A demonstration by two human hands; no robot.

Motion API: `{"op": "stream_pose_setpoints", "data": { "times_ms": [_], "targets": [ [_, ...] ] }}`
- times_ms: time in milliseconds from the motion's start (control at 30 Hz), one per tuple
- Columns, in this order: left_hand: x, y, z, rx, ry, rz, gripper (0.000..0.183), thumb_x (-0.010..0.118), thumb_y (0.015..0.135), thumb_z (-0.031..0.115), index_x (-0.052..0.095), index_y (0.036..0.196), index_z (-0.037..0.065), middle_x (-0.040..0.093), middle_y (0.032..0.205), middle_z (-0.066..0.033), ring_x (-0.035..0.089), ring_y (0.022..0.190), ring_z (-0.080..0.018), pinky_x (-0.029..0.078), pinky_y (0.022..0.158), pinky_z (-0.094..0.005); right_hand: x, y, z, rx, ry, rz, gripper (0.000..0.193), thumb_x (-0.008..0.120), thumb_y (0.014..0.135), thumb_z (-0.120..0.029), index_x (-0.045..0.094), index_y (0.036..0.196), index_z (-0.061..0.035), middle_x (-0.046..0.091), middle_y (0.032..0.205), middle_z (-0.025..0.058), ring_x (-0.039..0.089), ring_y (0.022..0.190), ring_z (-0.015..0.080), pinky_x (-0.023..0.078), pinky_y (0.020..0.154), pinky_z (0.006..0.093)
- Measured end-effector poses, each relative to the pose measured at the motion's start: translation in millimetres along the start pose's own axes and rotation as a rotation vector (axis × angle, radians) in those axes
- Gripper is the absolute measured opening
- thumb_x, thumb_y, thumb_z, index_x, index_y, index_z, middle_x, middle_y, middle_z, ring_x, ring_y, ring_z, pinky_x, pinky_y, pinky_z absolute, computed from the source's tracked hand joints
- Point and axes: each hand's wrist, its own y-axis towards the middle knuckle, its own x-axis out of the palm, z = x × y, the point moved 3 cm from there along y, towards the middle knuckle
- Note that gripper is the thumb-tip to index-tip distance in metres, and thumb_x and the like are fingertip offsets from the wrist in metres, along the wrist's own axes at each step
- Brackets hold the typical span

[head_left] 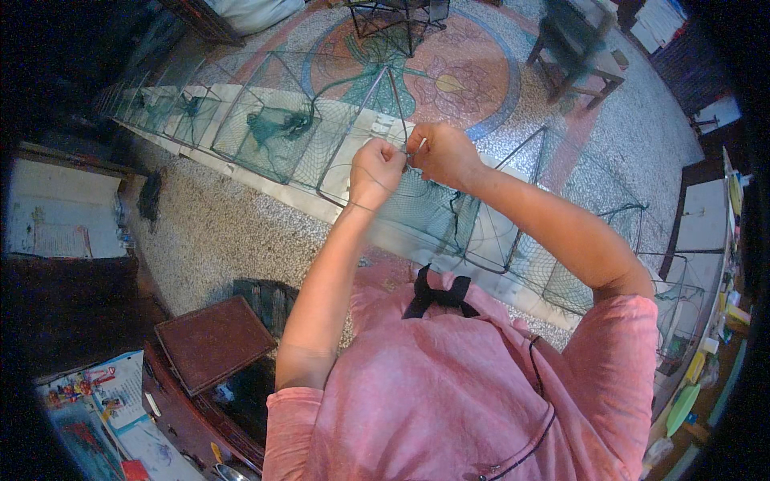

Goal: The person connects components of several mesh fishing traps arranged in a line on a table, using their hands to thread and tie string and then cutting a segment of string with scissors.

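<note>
A long fishing trap of green netting (413,216) over dark square metal frames stretches across the floor in front of me. Both my hands meet at the top of one frame (401,112). My left hand (375,172) is closed in a pinch, and a thin green cord (370,207) loops around its wrist. Close beside it, my right hand (441,152) pinches at the same spot, its fingertips almost touching the left ones. The cord runs between the fingertips; the exact spot they grip is too small to make out.
Pale sheeting (281,191) lies beneath the trap on the speckled floor. A wooden chair (573,60) stands at the far right, and a black metal stand (401,20) at the far middle. Near left are a brown-topped stool (215,343) and a desk with papers (120,401). Cluttered shelving (698,401) lines the right.
</note>
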Motion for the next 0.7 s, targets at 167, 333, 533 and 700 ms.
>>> {"op": "stream_pose_setpoints", "data": {
  "times_ms": [167, 333, 533, 700],
  "targets": [
    [0, -1, -2, -0.015, -0.065, -0.002, 0.009, 0.056, 0.076, 0.007, 0.053, 0.069, 0.002, 0.052, 0.059, -0.0014, 0.048, 0.052, -0.0079, 0.04, 0.047, -0.0229, 5, 2, -1, -0.003, -0.034, 0.029, 0.012, 0.062, 0.062, -0.012, 0.059, 0.074, -0.0085, 0.062, 0.074, 0.015, 0.06, 0.072, 0.0325, 0.047, 0.064, 0.04],
    [-4, -5, 2, 0.006, -0.03, -0.007, 0.009, 0.055, 0.076, 0.007, 0.053, 0.07, 0.002, 0.052, 0.059, -0.0014, 0.048, 0.053, -0.0079, 0.04, 0.048, -0.0228, -1, -4, -9, -0.004, -0.125, 0.029, 0.017, 0.064, 0.062, -0.013, 0.057, 0.076, -0.0077, 0.061, 0.075, 0.0156, 0.06, 0.074, 0.0331, 0.046, 0.064, 0.041],
    [-3, -3, 0, 0.02, -0.04, 0.003, 0.007, 0.055, 0.076, 0.007, 0.054, 0.071, 0.001, 0.054, 0.06, -0.0016, 0.049, 0.055, -0.0081, 0.041, 0.05, -0.0225, 4, 1, -6, -0.012, -0.051, 0.027, 0.018, 0.064, 0.064, -0.011, 0.055, 0.078, -0.0057, 0.061, 0.07, 0.0121, 0.06, 0.067, 0.026, 0.045, 0.058, 0.0363],
    [-6, -8, 7, 0.076, 0.027, 0.016, 0.007, 0.057, 0.072, 0.008, 0.056, 0.069, 0.002, 0.057, 0.061, -0.0065, 0.053, 0.056, -0.0133, 0.043, 0.052, -0.027, 12, 3, 2, -0.003, -0.067, 0.025, 0.018, 0.065, 0.064, -0.012, 0.054, 0.078, -0.0061, 0.061, 0.071, 0.0131, 0.061, 0.069, 0.0274, 0.046, 0.059, 0.0361]
  ]
}}
